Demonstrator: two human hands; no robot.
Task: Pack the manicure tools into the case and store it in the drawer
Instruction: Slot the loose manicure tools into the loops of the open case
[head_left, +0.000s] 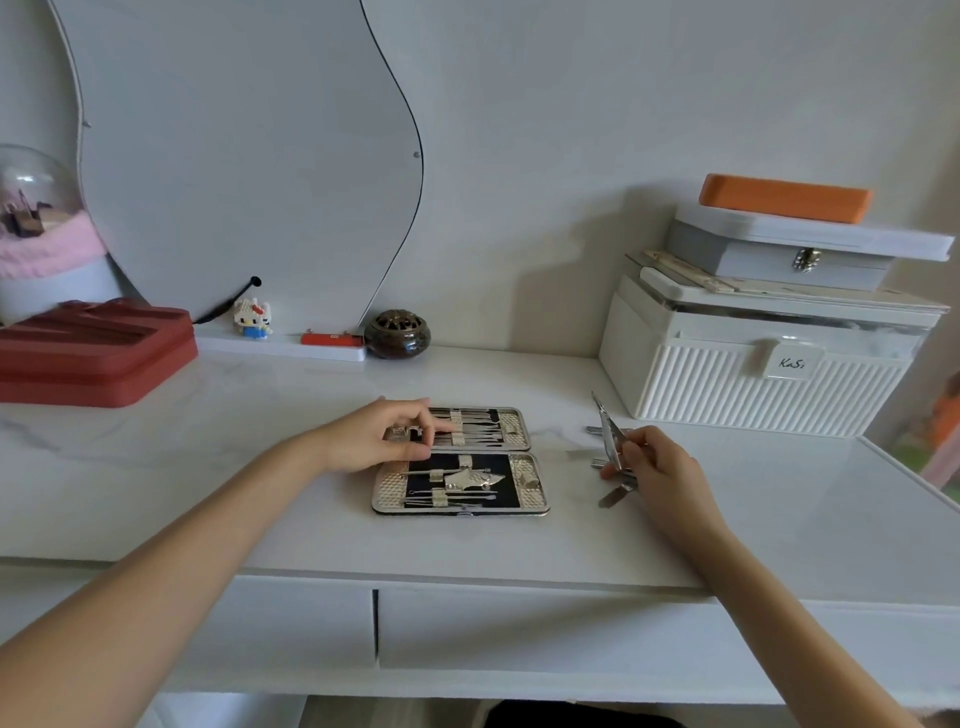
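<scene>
An open manicure case (535, 501) lies flat in the middle of the white dressing table, with several slim metal tools strapped into both black-lined halves. My left hand (382, 436) rests on the left end of the case's far half, its fingers curled on a tool there. Right of the case, my right hand (657, 462) pinches a pair of small metal scissors (608, 434) with the tips pointing up and away. A few loose metal tools (613, 496) lie on the table under and beside that hand. Two closed drawer fronts (519, 629) run along the table's front.
A ribbed white storage box (753, 384) stacked with a grey latch box and an orange case stands at the right rear. A red tray (88, 353) sits at the left rear. A curvy mirror, a small brick figure (253, 318) and a dark round burner (397, 335) line the back.
</scene>
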